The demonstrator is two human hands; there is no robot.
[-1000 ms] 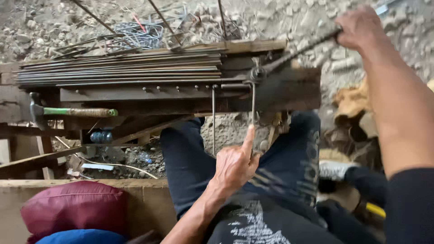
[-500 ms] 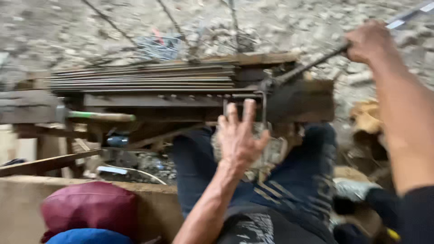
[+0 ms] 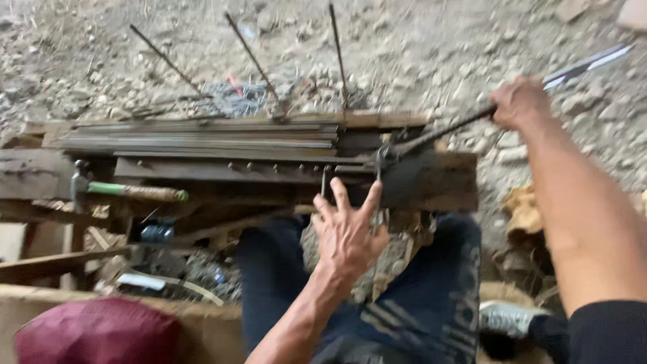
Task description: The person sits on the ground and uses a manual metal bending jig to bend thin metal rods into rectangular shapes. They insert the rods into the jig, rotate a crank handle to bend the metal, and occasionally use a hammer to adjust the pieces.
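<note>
Down at six o'clock in the head view, the person's left hand (image 3: 347, 232) rises from the forearm with fingers spread apart, fingertips (image 3: 373, 192) touching a thin bent steel rod (image 3: 377, 202) that hangs over the front edge of the wooden bench (image 3: 438, 182). The hand grips nothing; its palm faces the bench. Whether the thumb touches the rod I cannot tell.

Toward two o'clock, the right hand (image 3: 519, 102) is clamped in a fist around the long bending lever (image 3: 458, 125), a dark metal bar that slants from the bench centre up to the top right corner, where its end shines pale. The lever's lower end meets the bent rod at the bench's middle, just above the left hand.

At ten o'clock a bundle of straight steel rods (image 3: 202, 135) lies flat along the bench top. At nine o'clock a hammer (image 3: 128, 191) with a green handle rests on a lower board. Three rods (image 3: 253, 57) stick up from the gravel ground (image 3: 438, 47) at twelve o'clock. The person's dark trousers (image 3: 431, 296) fill five o'clock, and a maroon cushion (image 3: 98, 331) sits at seven o'clock.
</note>
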